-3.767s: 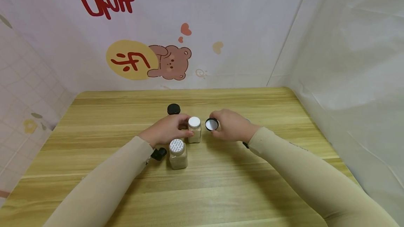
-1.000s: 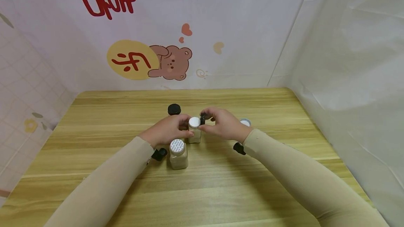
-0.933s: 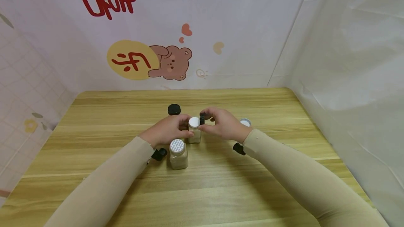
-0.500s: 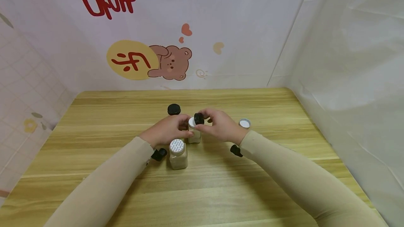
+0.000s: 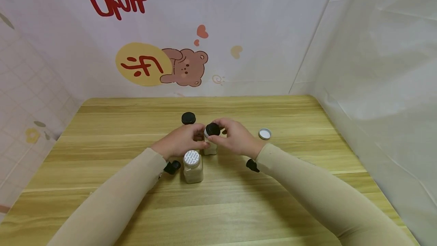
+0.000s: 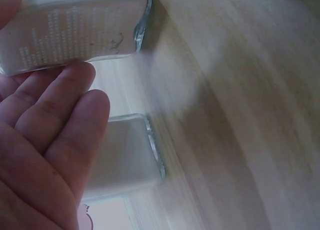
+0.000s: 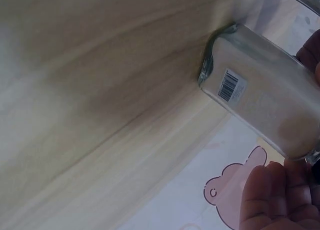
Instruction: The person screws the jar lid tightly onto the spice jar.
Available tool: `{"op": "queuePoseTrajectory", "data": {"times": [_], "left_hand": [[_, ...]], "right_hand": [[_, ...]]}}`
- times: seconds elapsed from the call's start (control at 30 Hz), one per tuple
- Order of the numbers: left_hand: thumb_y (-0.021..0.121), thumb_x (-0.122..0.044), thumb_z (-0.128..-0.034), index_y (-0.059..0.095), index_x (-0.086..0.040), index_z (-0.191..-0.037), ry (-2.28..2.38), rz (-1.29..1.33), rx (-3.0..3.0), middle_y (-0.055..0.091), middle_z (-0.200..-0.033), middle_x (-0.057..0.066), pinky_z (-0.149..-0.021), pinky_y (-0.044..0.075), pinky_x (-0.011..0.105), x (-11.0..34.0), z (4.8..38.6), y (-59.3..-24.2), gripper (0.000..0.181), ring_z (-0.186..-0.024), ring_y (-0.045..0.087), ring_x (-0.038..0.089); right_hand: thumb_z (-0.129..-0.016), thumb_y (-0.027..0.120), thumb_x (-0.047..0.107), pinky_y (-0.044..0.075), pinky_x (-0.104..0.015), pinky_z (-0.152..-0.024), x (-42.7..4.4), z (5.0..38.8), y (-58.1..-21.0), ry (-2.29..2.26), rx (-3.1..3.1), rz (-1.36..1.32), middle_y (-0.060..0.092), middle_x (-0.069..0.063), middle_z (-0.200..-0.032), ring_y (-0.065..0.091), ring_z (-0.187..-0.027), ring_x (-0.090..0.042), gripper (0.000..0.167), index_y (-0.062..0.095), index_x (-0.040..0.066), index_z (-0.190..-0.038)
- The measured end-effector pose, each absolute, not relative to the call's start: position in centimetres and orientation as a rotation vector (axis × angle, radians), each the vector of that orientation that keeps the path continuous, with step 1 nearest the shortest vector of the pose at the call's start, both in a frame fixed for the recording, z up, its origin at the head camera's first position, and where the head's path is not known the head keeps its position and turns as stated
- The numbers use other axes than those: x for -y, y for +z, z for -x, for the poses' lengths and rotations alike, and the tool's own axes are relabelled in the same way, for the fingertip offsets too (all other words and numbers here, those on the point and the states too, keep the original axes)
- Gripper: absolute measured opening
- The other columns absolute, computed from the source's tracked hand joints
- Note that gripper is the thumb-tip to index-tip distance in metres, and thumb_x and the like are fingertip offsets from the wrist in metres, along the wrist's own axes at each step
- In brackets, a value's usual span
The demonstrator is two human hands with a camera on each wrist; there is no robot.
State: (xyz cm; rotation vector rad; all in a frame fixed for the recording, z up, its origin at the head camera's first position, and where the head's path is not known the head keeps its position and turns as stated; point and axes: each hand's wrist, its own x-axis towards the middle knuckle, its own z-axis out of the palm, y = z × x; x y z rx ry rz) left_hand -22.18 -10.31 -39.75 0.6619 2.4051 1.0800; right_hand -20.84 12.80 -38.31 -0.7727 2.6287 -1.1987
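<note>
In the head view a square glass jar [image 5: 211, 149] of pale powder stands upright mid-table. My left hand [image 5: 182, 139] grips it from the left, fingers and thumb on its sides. A black screw lid [image 5: 213, 129] sits over the jar's mouth, slightly tilted, pinched between the thumb and fingers of my right hand [image 5: 237, 137]. Whether its thread has caught cannot be told. The right wrist view shows the jar's barcode label [image 7: 232, 85] and pale contents. Printed text shows on the held jar [image 6: 80, 33] in the left wrist view.
Nearer me stands a second powder jar [image 5: 193, 174] with a printed seal on its mouth. Behind my left hand is a jar with a black lid [image 5: 188, 118]. To the right, another lid [image 5: 264, 134] lies with its white inside up. A white printed curtain [image 5: 259, 41] backs the table.
My right hand has brought the black lid leftward to the jar and tipped it from on edge to nearly flat over the white mouth. The left hand keeps its hold on the jar.
</note>
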Motion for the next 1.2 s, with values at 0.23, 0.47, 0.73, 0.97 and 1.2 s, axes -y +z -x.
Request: {"op": "queuePoseTrajectory", "data": {"times": [0.23,0.47,0.73,0.97,1.2], "left_hand": [[0.077,-0.033,-0.0982,0.066,-0.024,-0.124,1.095,-0.676,-2.403,0.073,-0.119,-0.007,-0.11,0.05,0.048,10.31,22.12,-39.74,0.03,-0.12,0.068,0.015],[0.076,-0.034,-0.0988,0.066,-0.022,-0.126,1.117,-0.704,-2.382,0.074,-0.119,-0.006,-0.109,0.051,0.047,10.38,22.1,-39.72,0.031,-0.12,0.069,0.014],[0.075,-0.035,-0.0991,0.067,-0.023,-0.124,1.101,-0.707,-2.393,0.074,-0.117,-0.007,-0.108,0.052,0.047,10.44,22.01,-39.63,0.029,-0.117,0.069,0.013],[0.075,-0.032,-0.0995,0.067,-0.023,-0.123,1.092,-0.686,-2.396,0.074,-0.118,-0.006,-0.107,0.053,0.046,10.35,22.11,-39.66,0.027,-0.117,0.069,0.014],[0.075,-0.03,-0.0996,0.066,-0.023,-0.125,1.121,-0.667,-2.372,0.074,-0.122,-0.005,-0.108,0.053,0.046,10.32,22.16,-39.71,0.028,-0.12,0.068,0.014]], "right_hand": [[-0.098,0.076,0.026,0.055,-0.05,-0.097,-12.35,20.62,-38.82,-1.212,-2.659,0.791,0.069,-0.006,-0.12,0.062,-0.11,-0.022,0.033,0.068,0.01,-0.126],[-0.097,0.077,0.024,0.055,-0.052,-0.098,-12.11,20.45,-39.03,-1.222,-2.67,0.783,0.067,-0.008,-0.12,0.061,-0.109,-0.024,0.033,0.067,0.009,-0.125],[-0.097,0.079,0.026,0.056,-0.047,-0.095,-11.95,20.42,-39.0,-1.142,-2.719,0.82,0.067,-0.008,-0.122,0.063,-0.109,-0.023,0.036,0.067,0.009,-0.126],[-0.096,0.079,0.026,0.054,-0.037,-0.092,-11.87,20.41,-38.76,-1.071,-2.747,0.835,0.066,-0.008,-0.124,0.063,-0.108,-0.021,0.036,0.067,0.009,-0.126],[-0.095,0.08,0.026,0.054,-0.038,-0.091,-11.87,20.58,-38.83,-1.07,-2.744,0.853,0.067,-0.007,-0.126,0.063,-0.108,-0.02,0.034,0.068,0.011,-0.124]]}}
